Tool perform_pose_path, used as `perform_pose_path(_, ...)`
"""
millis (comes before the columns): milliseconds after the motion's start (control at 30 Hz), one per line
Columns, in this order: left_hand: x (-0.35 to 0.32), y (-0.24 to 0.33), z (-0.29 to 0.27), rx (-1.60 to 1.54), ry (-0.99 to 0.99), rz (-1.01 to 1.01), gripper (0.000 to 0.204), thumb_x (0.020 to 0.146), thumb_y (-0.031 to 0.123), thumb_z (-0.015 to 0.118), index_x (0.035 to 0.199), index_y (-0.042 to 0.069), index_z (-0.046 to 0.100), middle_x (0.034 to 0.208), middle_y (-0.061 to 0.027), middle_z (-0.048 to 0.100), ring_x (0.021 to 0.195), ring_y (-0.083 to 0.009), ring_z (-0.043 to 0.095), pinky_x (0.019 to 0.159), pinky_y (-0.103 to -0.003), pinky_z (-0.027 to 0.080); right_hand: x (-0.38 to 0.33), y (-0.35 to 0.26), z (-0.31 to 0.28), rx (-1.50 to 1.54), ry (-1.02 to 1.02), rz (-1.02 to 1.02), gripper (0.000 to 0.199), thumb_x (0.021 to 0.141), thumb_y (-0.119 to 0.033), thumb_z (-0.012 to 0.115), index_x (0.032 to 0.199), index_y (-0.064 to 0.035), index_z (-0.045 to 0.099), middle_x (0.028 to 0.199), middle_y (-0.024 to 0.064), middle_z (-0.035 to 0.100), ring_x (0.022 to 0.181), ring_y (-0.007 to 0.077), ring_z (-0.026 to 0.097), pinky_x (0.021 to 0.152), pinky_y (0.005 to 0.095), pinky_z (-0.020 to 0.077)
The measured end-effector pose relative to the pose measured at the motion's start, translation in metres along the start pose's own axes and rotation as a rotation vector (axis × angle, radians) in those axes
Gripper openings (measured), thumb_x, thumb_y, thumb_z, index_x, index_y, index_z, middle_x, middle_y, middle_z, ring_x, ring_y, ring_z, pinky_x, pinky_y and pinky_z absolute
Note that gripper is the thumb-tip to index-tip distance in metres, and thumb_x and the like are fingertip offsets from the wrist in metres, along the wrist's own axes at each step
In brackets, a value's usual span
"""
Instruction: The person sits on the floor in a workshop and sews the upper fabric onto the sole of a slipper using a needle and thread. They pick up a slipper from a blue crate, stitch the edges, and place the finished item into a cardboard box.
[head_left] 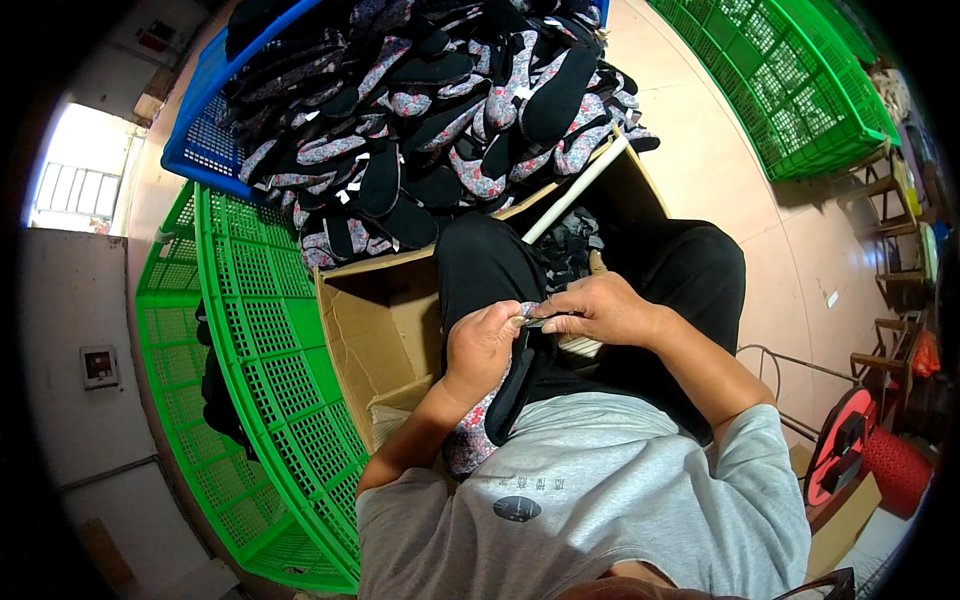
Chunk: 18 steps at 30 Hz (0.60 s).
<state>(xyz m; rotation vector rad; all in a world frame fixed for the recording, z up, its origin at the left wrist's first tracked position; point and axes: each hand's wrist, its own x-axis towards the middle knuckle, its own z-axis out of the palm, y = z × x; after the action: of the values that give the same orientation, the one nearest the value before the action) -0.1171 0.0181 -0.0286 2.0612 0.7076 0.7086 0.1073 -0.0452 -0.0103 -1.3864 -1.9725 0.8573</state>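
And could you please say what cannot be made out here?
Head view: part of the patterned slipper, covered by the left hand.
Head view: the small thing in the right hand, mostly covered by fingers.
Head view: far end of the blue crate, cut off by the top edge.

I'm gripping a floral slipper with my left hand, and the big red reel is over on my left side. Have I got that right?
Not quite: the red reel is on your right side, as the head view shows. Your left hand is indeed gripping a floral slipper.
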Motion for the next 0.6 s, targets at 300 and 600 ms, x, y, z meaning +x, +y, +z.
perform_pose_path(300,-0.002,-0.006,0.0,-0.038,0.032,-0.078,0.006,0.093,0.007,0.06,0.096,0.002,0.06,0.074,-0.0106,0.061,0.065,-0.0208,0.062,0.061,-0.031,0.048,-0.003,0.003,0.012,0.213,0.082,0.065,0.026,0.089,-0.029,0.069,0.11,-0.0123,0.07,0.096,0.0087,0.071,0.082,0.0234,0.068,0.073,0.0331,0.0524)
perform_pose_path(600,0.055,0.014,-0.026,0.143,-0.029,0.074,0.011,0.081,0.0,0.066,0.093,0.001,0.067,0.088,-0.0128,0.067,0.081,-0.0289,0.065,0.073,-0.034,0.05,-0.036,0.014,0.069,1.122,0.361,0.565,0.032,0.093,-0.017,0.068,0.12,-0.0062,0.057,0.098,0.0014,0.066,0.078,0.0049,0.057,0.066,0.0194,0.0461)
